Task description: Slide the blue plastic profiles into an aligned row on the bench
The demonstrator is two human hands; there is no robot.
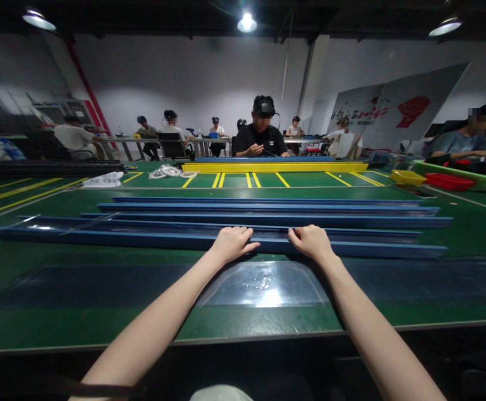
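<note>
Several long blue strips [142,240] lie side by side across the green table [59,312]. My left hand [232,243] rests on the nearest strip near its middle, fingers curled over its top edge. My right hand [312,241] sits on the same strip a little to the right, fingers curled over it the same way. Both hands grip the nearest blue strip. A dark glossy strip [393,281] lies just in front of them, closer to me.
A long yellow strip [274,166] lies across the far side, where a person in black [261,133] sits facing me. Yellow [407,177] and red [447,181] trays stand at the far right. Coiled clear tubing [167,171] and white paper [103,179] lie at the far left.
</note>
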